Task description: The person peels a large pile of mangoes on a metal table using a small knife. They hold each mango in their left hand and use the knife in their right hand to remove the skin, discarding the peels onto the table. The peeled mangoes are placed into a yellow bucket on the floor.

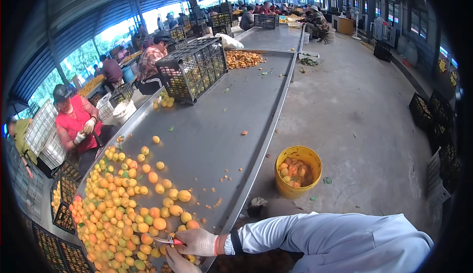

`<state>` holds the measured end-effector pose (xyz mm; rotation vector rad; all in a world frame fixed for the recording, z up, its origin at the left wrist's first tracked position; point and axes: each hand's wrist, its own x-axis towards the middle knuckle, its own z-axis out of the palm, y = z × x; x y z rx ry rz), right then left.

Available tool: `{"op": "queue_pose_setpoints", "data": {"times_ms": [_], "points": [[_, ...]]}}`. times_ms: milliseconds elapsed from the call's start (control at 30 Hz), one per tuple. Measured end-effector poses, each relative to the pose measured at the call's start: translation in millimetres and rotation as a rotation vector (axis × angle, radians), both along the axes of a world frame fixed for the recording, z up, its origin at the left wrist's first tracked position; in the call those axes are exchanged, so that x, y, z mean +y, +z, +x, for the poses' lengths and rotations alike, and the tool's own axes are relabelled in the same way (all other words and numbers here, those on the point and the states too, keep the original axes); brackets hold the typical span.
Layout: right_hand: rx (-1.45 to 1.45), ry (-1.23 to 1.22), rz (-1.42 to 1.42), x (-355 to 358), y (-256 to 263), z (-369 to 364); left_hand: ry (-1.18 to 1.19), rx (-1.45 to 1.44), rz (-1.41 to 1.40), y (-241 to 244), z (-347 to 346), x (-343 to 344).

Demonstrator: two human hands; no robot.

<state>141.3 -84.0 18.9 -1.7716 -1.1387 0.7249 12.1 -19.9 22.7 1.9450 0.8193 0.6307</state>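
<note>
My right hand [196, 242], in a pale knit glove, reaches over the near edge of the metal table [192, 136]. It grips the red handle of a small hand tool with a curved metal end [159, 239], which points left over the apricots; its exact kind is unclear. Just below, my left hand [180, 261] lies close against the tool, partly cut off by the picture's lower edge. Whether it holds an apricot cannot be told. A large heap of yellow-orange apricots [111, 214] spreads left of both hands.
A yellow bucket [298, 190] with apricots in liquid stands on the floor right of the table. A black plastic crate [194, 70] of fruit and a pile of orange pieces [242, 59] are farther up the table. A person in a red vest [83, 121] sits across the table.
</note>
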Motion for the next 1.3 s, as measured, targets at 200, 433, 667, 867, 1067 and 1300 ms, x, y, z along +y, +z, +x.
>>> {"op": "queue_pose_setpoints", "data": {"times_ms": [200, 433, 667, 867, 1067, 1300], "points": [[0.135, -0.052, -0.004, 10, -10, -2, 0.159, 0.040, -0.283, 26, 7, -19], [0.066, -0.106, -0.008, 22, -29, 2, 0.251, 0.040, -0.421, 58, 11, -23], [0.026, -0.042, 0.005, 16, -17, 10, 0.198, 0.040, -0.320, 37, -1, -14], [0.195, -0.224, 0.050, 13, -14, 20, 0.182, -0.126, -0.599, -10, 0, 10], [0.669, -0.337, 0.069, 10, 14, 40, -0.282, 0.047, -0.418, -11, -28, 3], [0.717, -0.457, 0.243, -2, 31, 62, -0.099, 0.118, -0.161, -27, -4, 20]]}}
